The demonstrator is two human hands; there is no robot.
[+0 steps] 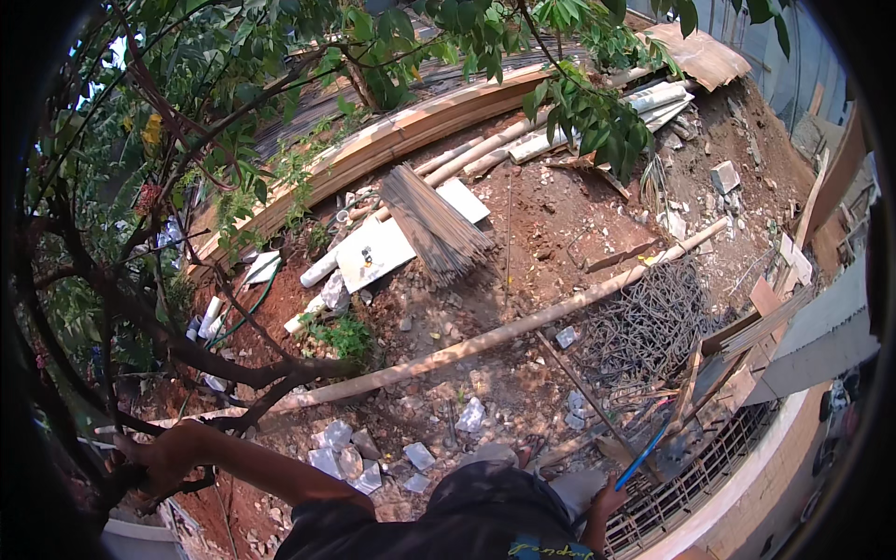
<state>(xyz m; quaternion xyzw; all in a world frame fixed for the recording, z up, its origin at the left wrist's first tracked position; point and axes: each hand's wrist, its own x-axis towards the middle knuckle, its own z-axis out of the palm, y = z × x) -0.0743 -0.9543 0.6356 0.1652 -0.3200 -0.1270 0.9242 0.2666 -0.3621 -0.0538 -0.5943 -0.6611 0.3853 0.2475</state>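
Note:
My left arm stretches out to the left, and my left hand (161, 459) is closed around a dark tree branch (121, 485), its fingers partly hidden among the wood. Thicker bare branches (201, 359) fork just above that hand. Low on the right, my right hand (609, 502) grips a long, thin blue tool handle (644, 455) that slants up and away. What is at its far end is too unclear to name. Beyond that handle lies a heap of tangled steel rods (644, 327).
A long wooden pole (485, 338) crosses the rubble-strewn ground. Broken concrete chunks (345, 457) lie near my body. Further off are a bundle of thin sticks (434, 224), a white board (373, 254) and stacked planks (401, 131). A rebar grid (695, 485) runs along the right.

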